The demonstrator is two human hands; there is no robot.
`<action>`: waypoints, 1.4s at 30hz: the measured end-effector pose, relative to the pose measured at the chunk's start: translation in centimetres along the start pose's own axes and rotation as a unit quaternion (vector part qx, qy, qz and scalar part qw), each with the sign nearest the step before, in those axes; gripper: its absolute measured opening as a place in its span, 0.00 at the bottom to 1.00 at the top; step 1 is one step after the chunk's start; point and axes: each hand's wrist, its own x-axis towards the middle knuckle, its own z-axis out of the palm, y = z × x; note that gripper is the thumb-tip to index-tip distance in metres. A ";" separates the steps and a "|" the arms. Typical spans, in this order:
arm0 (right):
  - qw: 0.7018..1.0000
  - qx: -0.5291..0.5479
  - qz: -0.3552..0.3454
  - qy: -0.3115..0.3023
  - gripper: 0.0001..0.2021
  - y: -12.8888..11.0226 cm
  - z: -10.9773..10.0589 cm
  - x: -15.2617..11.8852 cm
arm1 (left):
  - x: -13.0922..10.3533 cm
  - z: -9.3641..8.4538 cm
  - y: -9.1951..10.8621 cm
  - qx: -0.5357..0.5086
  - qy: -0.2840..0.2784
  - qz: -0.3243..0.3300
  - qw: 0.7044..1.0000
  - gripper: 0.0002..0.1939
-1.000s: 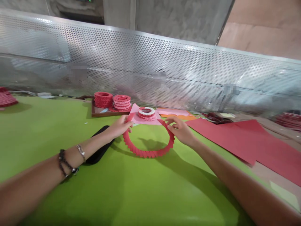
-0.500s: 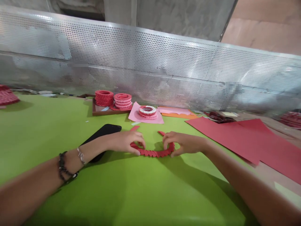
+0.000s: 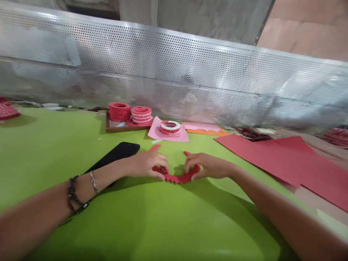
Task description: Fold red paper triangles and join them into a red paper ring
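Note:
A red folded paper strip [image 3: 176,178], pleated with a zigzag edge, curves in a U just above or on the green table. Its left arm is pinched by my left hand [image 3: 150,165], thumb at the front and fingers inside the curve. My right hand [image 3: 208,165] grips the right side the same way. Two loose red ends of the strip stick up beyond my hands, the left one and the right one apart from each other. Partly under my left forearm lies a black phone-like flat object [image 3: 116,154].
Behind stands a brown tray [image 3: 114,128] bearing stacks of red and pink paper rings [image 3: 119,112]. Right of it, a white-topped ring stack [image 3: 170,127] rests on pink paper [image 3: 153,132]. Large red sheets [image 3: 282,159] cover the right side. A perforated metal panel [image 3: 163,72] closes off the back.
My right hand has shifted a little left along the strip, closer to my left hand. The strip's curve between them looks shorter and slightly more bowed.

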 end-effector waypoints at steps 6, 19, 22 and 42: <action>0.998 -0.029 0.044 -0.019 0.12 0.6 -0.7 -0.6 | -0.5 -0.7 -0.3 -0.010 -0.003 -0.021 1.000 0.17; 0.993 -0.047 0.100 -0.036 0.24 0.7 -1.1 -1.1 | -0.8 -1.7 -1.0 0.050 -0.016 -0.076 0.996 0.19; 0.993 -0.066 0.085 -0.038 0.15 1.3 -1.4 -1.2 | -0.3 -0.7 -0.1 0.047 0.003 -0.055 0.997 0.22; 0.990 -0.037 0.114 -0.074 0.20 1.3 -2.0 -2.3 | 0.6 1.0 0.4 0.080 0.062 -0.043 0.994 0.13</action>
